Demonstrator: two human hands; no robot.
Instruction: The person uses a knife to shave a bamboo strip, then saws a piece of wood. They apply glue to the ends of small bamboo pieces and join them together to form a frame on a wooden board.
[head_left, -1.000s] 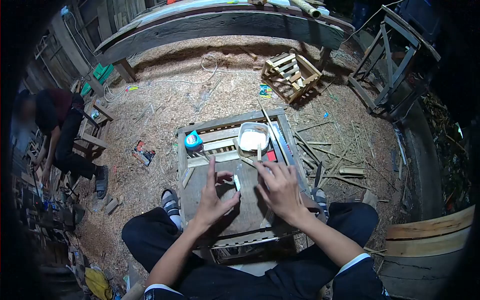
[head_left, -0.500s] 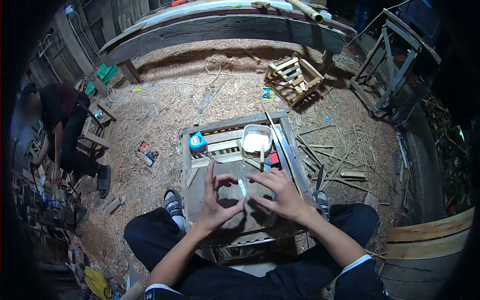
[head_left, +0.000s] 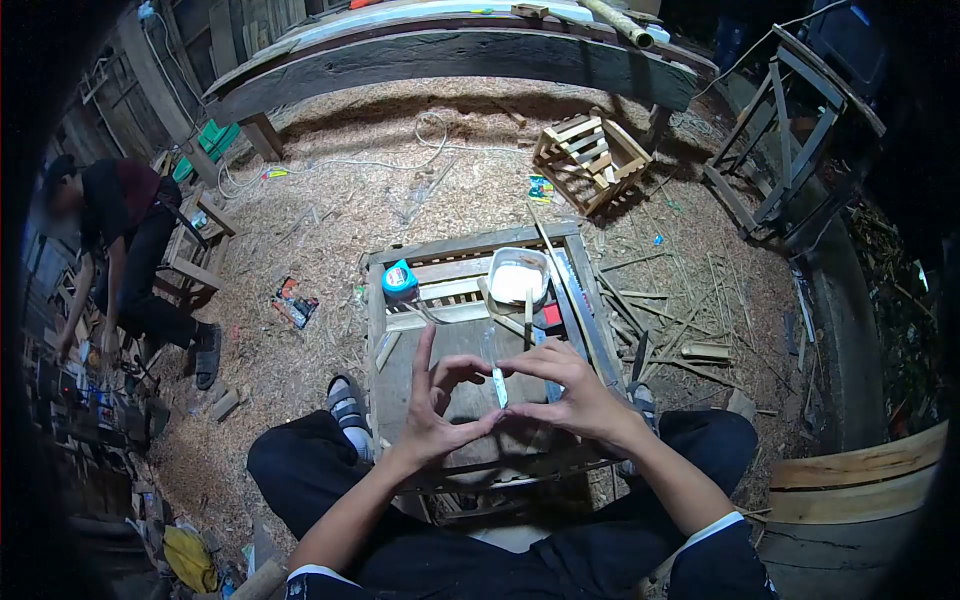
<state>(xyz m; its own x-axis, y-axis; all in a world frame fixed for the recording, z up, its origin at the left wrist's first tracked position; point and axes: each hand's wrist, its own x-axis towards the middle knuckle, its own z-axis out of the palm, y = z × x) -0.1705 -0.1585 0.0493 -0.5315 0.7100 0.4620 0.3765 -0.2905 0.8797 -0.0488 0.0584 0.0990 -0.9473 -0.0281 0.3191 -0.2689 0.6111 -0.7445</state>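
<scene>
Over the low wooden work table, a thin clear strip with a white and pale-blue part stands between my two hands; its exact kind is hard to make out. My left hand holds it between curled fingers and thumb, with the index finger raised. From the other side, my right hand closes on it with fingers at its upper part and thumb at its lower end. Beyond my hands is a white plastic tub of pale material with a stick in it. A blue tape measure lies at the table's far left.
Long strips and a metal ruler run along the table's right edge. A wooden crate sits on the shavings-covered floor, before a heavy bench. Split bamboo pieces lie at right. A person bends over at left.
My right hand has come in to meet the left around the strip. The strip and left hand have shifted slightly right. The person at left has moved their arms.
</scene>
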